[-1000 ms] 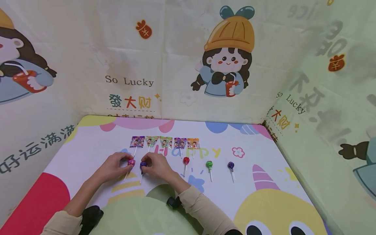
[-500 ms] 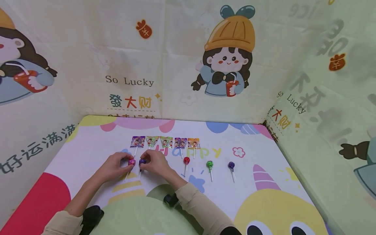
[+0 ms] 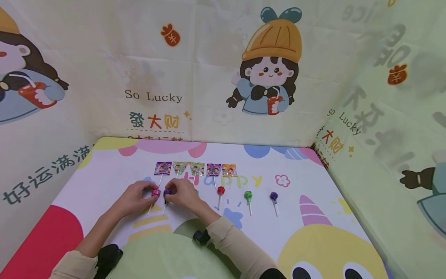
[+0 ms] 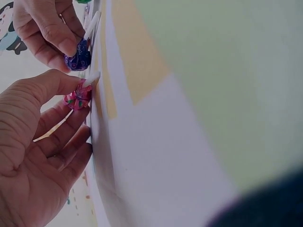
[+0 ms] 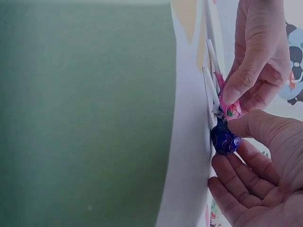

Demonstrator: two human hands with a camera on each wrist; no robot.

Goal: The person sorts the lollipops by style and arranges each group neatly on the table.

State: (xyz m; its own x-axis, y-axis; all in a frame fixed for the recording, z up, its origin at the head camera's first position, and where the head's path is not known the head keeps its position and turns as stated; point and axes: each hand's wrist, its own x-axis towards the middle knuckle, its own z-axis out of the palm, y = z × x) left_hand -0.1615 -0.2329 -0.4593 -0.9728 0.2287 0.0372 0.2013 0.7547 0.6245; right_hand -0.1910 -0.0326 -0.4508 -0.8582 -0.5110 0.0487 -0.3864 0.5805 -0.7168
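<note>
Sticks (image 4: 93, 25) pointing nearward, the pink lollipop (image 3: 156, 192) pinched by the left hand (image 3: 137, 198) lies just left of the purple lollipop (image 3: 167, 192) pinched by the right hand (image 3: 185, 193).

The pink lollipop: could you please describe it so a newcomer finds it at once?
On the cartoon-printed table, look below the left end of the row of five flat-wrapped lollipops. There the left grip pinches the pink lollipop by its round head. Its pink wrapper sets it apart from the dark purple lollipop beside it, pinched by the right grip.
</note>
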